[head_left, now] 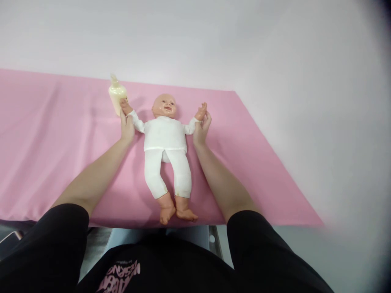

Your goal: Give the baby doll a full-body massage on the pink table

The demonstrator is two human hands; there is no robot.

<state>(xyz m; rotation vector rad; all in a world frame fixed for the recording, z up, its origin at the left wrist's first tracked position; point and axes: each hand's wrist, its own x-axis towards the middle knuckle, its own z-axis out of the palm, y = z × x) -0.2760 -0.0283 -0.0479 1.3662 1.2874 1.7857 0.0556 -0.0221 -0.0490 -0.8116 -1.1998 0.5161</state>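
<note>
While 2 hands (127, 127) (202, 127) hold doll (165, 134) | bottle (116, 92) partly hidden | lettering (122, 278) cropped

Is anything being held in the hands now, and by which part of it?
The doll, by its wrists: one in the left hand, the other in the right hand.

Both forearms (99, 171) were out front, well apart – left hand (127, 128) gripped, right hand (200, 132) gripped too, fingers (208, 121) curled!

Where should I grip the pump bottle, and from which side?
Probably around the pump bottle's broad body, from the person's left: the narrow pump head offers less to hold, while the baby doll's hand and the left hand crowd its lower right.
</note>
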